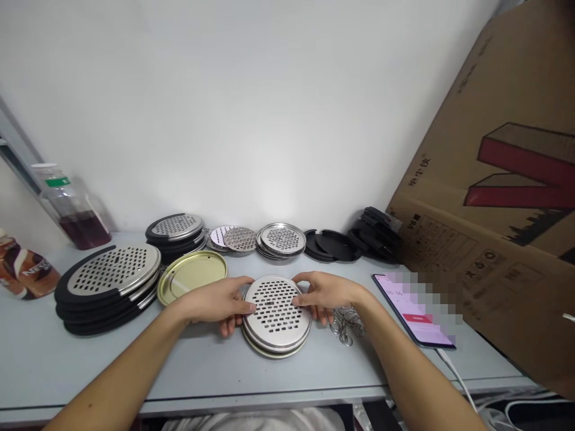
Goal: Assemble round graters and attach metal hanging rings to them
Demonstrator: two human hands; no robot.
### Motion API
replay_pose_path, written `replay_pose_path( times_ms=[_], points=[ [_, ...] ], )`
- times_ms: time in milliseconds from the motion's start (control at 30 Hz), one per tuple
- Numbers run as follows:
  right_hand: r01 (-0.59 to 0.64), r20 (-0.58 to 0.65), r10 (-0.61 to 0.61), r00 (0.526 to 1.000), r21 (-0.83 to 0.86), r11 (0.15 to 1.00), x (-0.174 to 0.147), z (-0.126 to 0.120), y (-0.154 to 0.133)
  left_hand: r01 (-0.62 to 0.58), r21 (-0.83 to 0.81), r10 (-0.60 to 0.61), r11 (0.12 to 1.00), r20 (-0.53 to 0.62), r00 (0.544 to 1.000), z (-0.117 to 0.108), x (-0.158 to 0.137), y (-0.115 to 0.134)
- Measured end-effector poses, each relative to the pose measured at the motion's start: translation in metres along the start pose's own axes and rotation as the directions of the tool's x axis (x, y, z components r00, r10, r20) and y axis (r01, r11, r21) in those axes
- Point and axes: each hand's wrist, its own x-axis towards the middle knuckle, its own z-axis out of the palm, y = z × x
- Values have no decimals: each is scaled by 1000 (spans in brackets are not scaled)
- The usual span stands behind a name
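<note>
Metal disc (274, 329): on top of a short round stack at the middle of the table (202, 368), near its front edge. Left hand (215, 301) clamped on its left rim, thumb on top; right hand (326, 291) pinching the opposite rim, thumb likewise. We cannot see every fingertip underneath.

We judge the step in hand to be lining up or gripping the disc; the next move would call for even pressure from both sides so the layers do not slip.

Textures: the disc is silvery, punched with short oblong slots, its border smooth; a paler curved edge shows below. Just beside the right hand we note a tangle of thin shiny wire loops (345, 339). Behind the left forearm, a flat lid (193, 272), glossy yellow-green.

Further out: a stack of slotted discs with matte black edging (112, 272) at left, loose slotted sheets (242, 239) and black shallow rings (336, 245) along the wall. Right, a lit phone (413, 311) and a brown cardboard box (471, 233).
</note>
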Motion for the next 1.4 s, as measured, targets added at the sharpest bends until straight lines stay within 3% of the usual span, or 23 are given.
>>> replay_pose_path(
  times_ms=[400, 700, 800, 933, 1133, 1400],
  points=[
    [34, 40, -33, 999, -32, 999, -5, 4, -5, 55, -2, -55, 998, 68, 996, 0, -1, -6],
    [8, 49, -6, 999, -38, 999, -10, 1, -6, 66, 88, -68, 994, 20, 997, 5, -5, -5],
    [8, 43, -5, 999, -78, 997, -13, 2, -8, -7, 256, 36, 967, -109, 993, 6, -8, 0],
    [34, 45, -30, 999, -99, 995, -16, 3, -10, -90, 422, 209, 902, -247, 946, 12, -8, 10],
    [68, 85, -59, 995, -108, 992, -18, 3, -11, -215, 518, 346, 828, -171, 923, 26, -6, 17],
    [61, 96, -50, 994, -116, 991, -16, 5, -12, -200, 599, 357, 775, -154, 921, 32, -1, 9]
  ],
)
